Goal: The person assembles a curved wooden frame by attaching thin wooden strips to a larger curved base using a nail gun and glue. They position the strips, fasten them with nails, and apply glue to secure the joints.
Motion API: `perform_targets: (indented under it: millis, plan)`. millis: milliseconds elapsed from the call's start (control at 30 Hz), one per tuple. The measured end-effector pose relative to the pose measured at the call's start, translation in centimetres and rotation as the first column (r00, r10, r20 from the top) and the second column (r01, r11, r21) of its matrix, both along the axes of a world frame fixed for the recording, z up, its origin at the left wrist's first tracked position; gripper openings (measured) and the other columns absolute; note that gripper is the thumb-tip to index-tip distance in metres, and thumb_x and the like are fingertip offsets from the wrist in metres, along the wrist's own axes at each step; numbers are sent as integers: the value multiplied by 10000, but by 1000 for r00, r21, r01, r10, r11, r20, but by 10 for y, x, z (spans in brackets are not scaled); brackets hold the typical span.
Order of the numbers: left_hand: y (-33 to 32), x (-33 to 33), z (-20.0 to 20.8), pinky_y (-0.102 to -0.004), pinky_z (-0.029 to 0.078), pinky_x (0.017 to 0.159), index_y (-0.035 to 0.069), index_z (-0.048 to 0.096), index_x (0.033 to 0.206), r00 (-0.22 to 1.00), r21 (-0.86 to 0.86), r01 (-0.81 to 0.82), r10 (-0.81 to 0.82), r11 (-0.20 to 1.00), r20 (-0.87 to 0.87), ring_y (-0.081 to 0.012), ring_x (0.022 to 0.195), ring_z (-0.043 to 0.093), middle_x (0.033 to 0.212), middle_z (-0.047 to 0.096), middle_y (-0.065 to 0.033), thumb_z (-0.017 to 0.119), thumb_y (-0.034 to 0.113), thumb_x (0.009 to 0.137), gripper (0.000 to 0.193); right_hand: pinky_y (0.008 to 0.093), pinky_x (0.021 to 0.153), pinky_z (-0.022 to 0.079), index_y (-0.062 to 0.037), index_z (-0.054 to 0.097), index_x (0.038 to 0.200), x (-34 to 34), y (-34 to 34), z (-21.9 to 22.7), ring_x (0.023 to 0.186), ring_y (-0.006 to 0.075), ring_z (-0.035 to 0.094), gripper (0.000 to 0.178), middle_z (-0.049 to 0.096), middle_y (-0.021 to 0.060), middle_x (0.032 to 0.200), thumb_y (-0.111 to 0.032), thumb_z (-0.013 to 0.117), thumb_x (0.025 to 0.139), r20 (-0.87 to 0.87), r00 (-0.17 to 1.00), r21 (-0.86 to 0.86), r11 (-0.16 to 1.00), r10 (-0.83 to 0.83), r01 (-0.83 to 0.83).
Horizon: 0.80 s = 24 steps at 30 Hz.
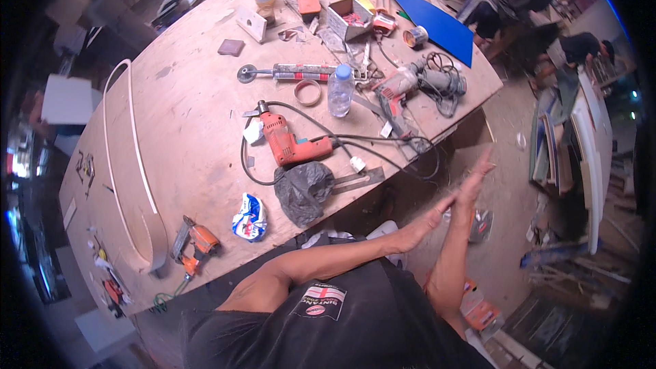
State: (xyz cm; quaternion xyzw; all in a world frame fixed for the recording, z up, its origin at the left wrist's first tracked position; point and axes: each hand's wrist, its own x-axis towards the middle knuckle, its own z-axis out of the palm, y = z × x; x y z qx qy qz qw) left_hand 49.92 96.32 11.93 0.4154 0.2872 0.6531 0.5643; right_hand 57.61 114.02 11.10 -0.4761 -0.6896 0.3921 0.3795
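My left hand (424, 227) and my right hand (473, 184) meet past the right front edge of the workbench (198, 137). Both have stretched-out fingers and nothing visible in them; the left fingertips touch the right hand near the base of its palm. Slight blur softens both. On the bench nearest them lie a red corded drill (285, 142), its black cable (403, 142), and a crumpled dark plastic bag (304, 191). Beyond stand a clear bottle with a blue cap (341, 92), a tape roll (307, 93) and a red-grey power tool (396, 85).
An orange nail gun (199, 239) and a blue-white packet (249, 219) lie along the front edge. A caulking gun (301, 72) and a blue sheet (437, 24) lie farther back. Two people work at upper right, above leaning panels (581, 143).
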Motion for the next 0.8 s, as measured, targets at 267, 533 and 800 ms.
perform_targets:
  millis: [267,533,800]
  plan:
    - [100,-60,-53,-381,287,1235,18,283,1619,833,-413,-445,536,795,134,-245,1470,371,1604,376,-133,229,783,1007,982,581,1259,-22,-91,208,1666,-106,-8,21,1606,369,97,942,204,157,1726,-758,89,1011,34,751,59,749,659,-660]
    - [142,-28,13,-536,207,1259,-11,389,1556,711,-453,-506,652,734,263,-320,1507,372,1588,433,-199,291,1027,745,1321,678,1214,-63,-78,192,1667,-149,114,8,1602,394,105,976,196,177,1725,-781,91,997,-28,679,102,677,734,-728]
    - [54,-30,7,-300,580,802,-17,736,928,669,-549,-711,663,440,-336,-167,846,722,889,750,-109,735,46,933,63,380,979,517,24,526,1412,-137,232,-15,1098,234,659,436,659,182,1249,-295,494,1116,-435,714,10,796,548,-605]
